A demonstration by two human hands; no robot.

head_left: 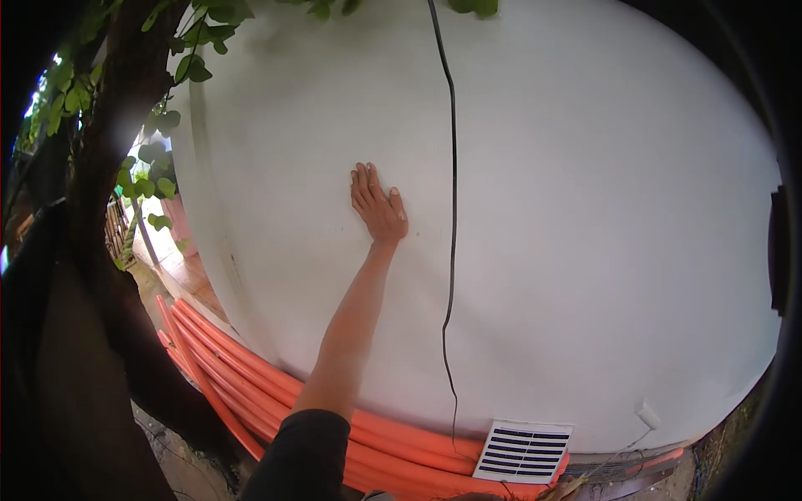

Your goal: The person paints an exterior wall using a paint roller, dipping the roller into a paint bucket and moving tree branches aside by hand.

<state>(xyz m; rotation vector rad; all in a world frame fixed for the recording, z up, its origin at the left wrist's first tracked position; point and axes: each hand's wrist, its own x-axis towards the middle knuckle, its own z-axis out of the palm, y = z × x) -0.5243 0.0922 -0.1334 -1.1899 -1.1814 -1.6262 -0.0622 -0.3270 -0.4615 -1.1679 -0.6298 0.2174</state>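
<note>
One arm in a dark sleeve reaches up from the bottom centre, and its hand, my left hand, lies flat on a white wall. Its fingers point up, the thumb is on the right side, and nothing is held. A black cable hangs down the wall a little to the right of the hand. My right hand is not visible.
Orange pipes run along the foot of the wall. A white louvred vent stands against them. A small paint roller touches the wall at the lower right. A dark tree trunk with leaves rises at the left.
</note>
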